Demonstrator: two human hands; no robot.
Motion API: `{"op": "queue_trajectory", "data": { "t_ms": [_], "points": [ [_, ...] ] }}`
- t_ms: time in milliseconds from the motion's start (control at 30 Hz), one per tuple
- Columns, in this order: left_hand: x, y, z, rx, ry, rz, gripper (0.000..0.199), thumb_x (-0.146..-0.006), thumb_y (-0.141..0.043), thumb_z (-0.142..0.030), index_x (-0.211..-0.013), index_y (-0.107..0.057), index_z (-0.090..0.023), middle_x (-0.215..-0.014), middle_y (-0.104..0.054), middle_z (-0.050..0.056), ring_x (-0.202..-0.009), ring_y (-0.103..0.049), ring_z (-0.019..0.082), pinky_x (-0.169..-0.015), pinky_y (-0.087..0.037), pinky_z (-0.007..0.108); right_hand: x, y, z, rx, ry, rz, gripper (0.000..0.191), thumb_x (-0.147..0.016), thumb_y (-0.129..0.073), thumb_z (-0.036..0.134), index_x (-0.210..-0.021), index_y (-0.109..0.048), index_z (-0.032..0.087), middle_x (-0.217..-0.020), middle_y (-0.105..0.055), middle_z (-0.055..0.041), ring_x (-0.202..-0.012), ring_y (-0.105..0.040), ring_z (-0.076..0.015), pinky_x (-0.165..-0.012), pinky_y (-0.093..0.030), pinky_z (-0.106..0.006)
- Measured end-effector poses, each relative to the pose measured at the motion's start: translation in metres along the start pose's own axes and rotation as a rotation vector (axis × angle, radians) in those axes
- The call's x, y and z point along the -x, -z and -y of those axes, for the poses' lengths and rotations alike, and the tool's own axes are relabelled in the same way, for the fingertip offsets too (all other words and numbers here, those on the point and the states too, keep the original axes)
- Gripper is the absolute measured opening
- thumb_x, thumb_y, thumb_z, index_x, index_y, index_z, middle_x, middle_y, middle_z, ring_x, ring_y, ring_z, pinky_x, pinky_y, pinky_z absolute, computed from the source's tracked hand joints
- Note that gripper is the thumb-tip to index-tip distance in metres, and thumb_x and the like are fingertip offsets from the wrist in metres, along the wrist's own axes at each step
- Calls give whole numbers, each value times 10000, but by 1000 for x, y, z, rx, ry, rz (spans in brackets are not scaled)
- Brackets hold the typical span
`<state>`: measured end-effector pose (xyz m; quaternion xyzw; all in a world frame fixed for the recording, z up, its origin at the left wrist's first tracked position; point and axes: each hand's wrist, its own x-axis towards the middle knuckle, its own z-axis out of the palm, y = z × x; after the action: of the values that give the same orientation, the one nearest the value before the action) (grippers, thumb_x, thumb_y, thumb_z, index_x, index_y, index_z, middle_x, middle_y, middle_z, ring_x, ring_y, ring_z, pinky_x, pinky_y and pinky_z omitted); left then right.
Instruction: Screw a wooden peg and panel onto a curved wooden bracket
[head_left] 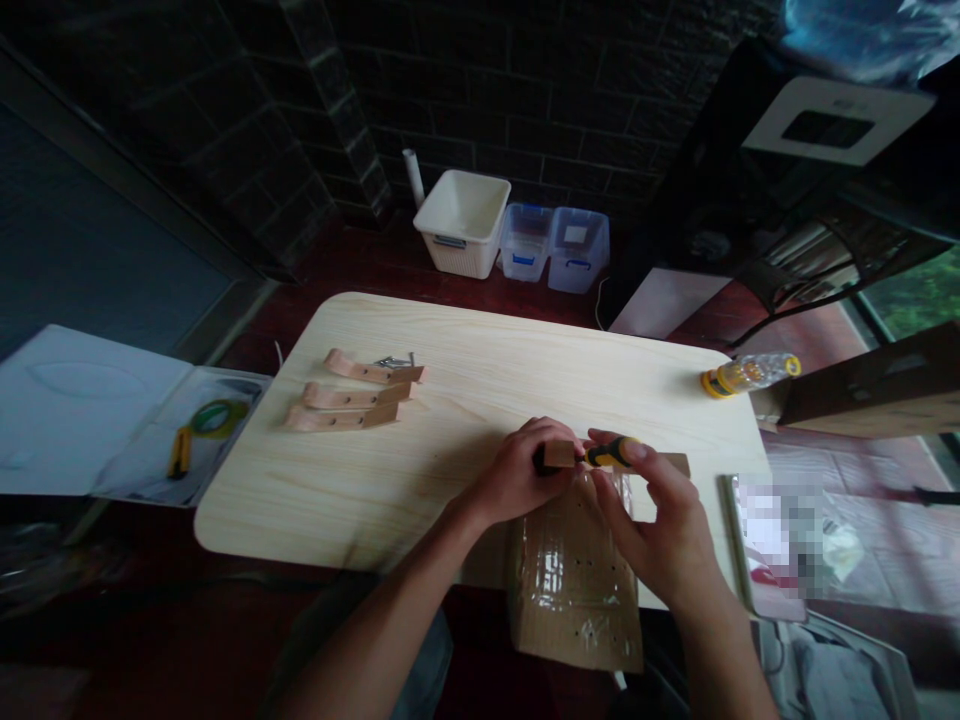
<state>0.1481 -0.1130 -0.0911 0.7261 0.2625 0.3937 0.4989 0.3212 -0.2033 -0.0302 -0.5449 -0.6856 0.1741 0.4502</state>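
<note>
My left hand (525,468) is closed around a small wooden piece (559,455), whose square end shows at the fingertips. A yellow-and-black screwdriver (613,453) lies sideways in my right hand (664,515), its tip pointing at the wooden piece. Whether the tip sits in a screw is hidden by the fingers. Beneath both hands is a taped cardboard piece (577,575) with small holes, hanging over the table's near edge. Three curved wooden hooks (352,416) with drilled holes lie at the left, beside several metal screws (395,361).
The pale wooden table (480,340) has a clear yellow-capped container (750,375) at its right corner. An open white box (187,440) with tape stands at the left. A white bin (461,225) and two clear plastic boxes (577,250) are on the floor behind.
</note>
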Motion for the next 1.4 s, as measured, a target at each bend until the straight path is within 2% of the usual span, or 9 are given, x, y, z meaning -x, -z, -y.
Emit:
{"op": "queue_trajectory", "data": {
  "t_ms": [67, 167, 300, 567, 833, 1033, 1100, 1267, 1400],
  "points": [
    [0, 0, 0, 0, -7, -3, 134, -898, -772, -230, -1005, -693, -213, -1091, -751, 70, -1061, -699, 230, -981, -564, 413, 0, 0, 0, 15, 14, -6, 460, -970, -650, 120, -1372, -573, 328, -1287, -761, -54, -1134, -754, -192, -901, -648, -319],
    [0, 0, -1, -5, 1, 0, 121, -902, -770, -231, -997, -698, -212, -1087, -749, 68, -1061, -696, 228, -985, -560, 414, -1, 0, -1, 58, -10, -12, 379, -975, -636, 122, -1299, -617, 316, -1180, -781, -37, -1034, -768, -178, -823, -643, -288],
    [0, 1, -1, 3, 16, 11, 135, -893, -777, -222, -1005, -702, -214, -1101, -747, 69, -1077, -692, 234, -986, -559, 418, -2, 1, -3, 53, -27, 4, 338, -965, -650, 133, -1259, -634, 298, -1125, -765, -35, -1003, -759, -183, -837, -638, -314],
    [0, 0, -2, 5, 17, 11, 124, -914, -754, -226, -1027, -703, -221, -1116, -746, 67, -1088, -689, 231, -1002, -552, 424, -4, 1, 0, 16, 63, -28, 502, -969, -618, 81, -1392, -528, 335, -1255, -748, -38, -1143, -738, -177, -906, -637, -328],
    [0, 1, -3, -5, 40, 23, 114, -909, -758, -238, -1007, -707, -213, -1100, -747, 71, -1085, -689, 237, -995, -554, 420, -2, 3, -2, 43, -28, -4, 322, -973, -644, 141, -1252, -628, 302, -1126, -762, -37, -1025, -758, -189, -842, -642, -325],
    [0, 2, -5, 13, 50, 23, 117, -905, -762, -259, -993, -699, -215, -1119, -755, 75, -1096, -692, 247, -1006, -558, 442, 1, -1, -3, -38, 8, -2, 452, -976, -625, 121, -1373, -543, 320, -1312, -734, -67, -1148, -745, -209, -940, -642, -392],
    [0, 2, -5, 6, 52, 19, 106, -909, -755, -260, -988, -700, -214, -1116, -755, 76, -1094, -693, 246, -1007, -558, 444, 1, 0, -3, -38, 4, 7, 437, -985, -601, 111, -1369, -553, 314, -1282, -747, -64, -1156, -744, -207, -935, -644, -382],
    [0, 1, -3, -7, 44, 32, 116, -904, -755, -233, -1006, -704, -213, -1112, -749, 73, -1080, -690, 236, -1001, -557, 431, -2, 4, 1, 63, -33, -13, 314, -973, -642, 130, -1241, -636, 293, -1132, -767, -40, -1035, -760, -185, -852, -652, -317],
    [0, 2, -3, -12, 41, 34, 142, -899, -757, -217, -1033, -711, -215, -1104, -746, 68, -1086, -687, 237, -998, -554, 432, -3, 4, 0, 53, -19, -27, 392, -952, -677, 143, -1305, -602, 295, -1211, -763, -56, -1096, -753, -202, -901, -654, -359]
  ]
}}
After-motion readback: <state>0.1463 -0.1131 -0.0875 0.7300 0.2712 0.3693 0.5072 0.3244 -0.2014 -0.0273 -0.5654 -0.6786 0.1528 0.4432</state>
